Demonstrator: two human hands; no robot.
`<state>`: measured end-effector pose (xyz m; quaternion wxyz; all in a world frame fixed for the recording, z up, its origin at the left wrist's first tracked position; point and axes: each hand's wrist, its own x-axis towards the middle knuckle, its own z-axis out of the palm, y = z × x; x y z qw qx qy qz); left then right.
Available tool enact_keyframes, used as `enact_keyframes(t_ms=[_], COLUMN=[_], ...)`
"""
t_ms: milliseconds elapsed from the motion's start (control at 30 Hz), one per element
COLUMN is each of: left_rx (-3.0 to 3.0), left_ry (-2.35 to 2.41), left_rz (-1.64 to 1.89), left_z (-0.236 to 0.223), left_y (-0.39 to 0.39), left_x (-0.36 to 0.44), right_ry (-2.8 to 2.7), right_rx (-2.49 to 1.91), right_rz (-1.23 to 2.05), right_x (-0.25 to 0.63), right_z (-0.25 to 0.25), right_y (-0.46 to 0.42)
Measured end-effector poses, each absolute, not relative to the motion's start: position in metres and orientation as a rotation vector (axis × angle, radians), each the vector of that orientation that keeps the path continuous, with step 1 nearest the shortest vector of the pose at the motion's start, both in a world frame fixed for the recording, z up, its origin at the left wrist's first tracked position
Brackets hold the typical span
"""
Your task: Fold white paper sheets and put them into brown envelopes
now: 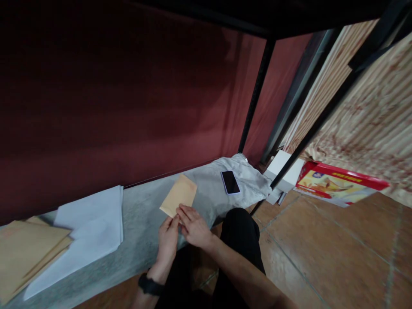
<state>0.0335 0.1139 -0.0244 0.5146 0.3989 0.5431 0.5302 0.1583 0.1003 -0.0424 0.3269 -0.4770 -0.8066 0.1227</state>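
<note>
A small tan paper envelope (180, 194) lies at a slant over the grey cloth (138, 227), its near edge at my fingers. My left hand (168, 236) is closed on that near edge, thumb and fingers pressed together. Beside it, touching, my right hand (195, 227) has its fingers bent over the same edge. The fingertips partly hide the near corner of the envelope. To the right of the envelope, a phone (231, 182) with a dark screen and a pale purple rim rests on the cloth.
White paper sheets (93, 219) and large brown envelopes (28, 249) overlap at the left. A black post (257, 94) rises at the cloth's far right corner. A white box (285, 169) and a red printed carton (337, 182) stand on the tiled floor (309, 240).
</note>
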Motion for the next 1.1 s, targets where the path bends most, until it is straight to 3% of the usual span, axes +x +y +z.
enact_keyframes(t_ms=[133, 433, 567, 800, 1100], left_rx=[1.074, 0.501, 0.615, 0.728, 1.203], left_ry=[1.253, 1.141, 1.284, 1.403, 1.609], left_rz=[1.262, 1.267, 1.089, 1.077, 0.882], left_z=[-0.021, -0.008, -0.023, -0.049, -0.068], left_y=[0.106, 0.126, 0.123, 0.117, 0.119], left_x=[0.048, 0.007, -0.011, 0.011, -0.009], right_ry=[-2.098, -2.16, -2.161, -2.272, -2.499], right_rx=[-1.337, -1.283, -1.346, -1.376, -1.297], right_rz=[0.224, 0.114, 0.091, -0.014, 0.194], right_x=[0.164, 0.19, 0.193, 0.187, 0.181], right_z=[-0.04, -0.035, -0.044, -0.058, -0.081], right_y=[0.104, 0.114, 0.114, 0.103, 0.099])
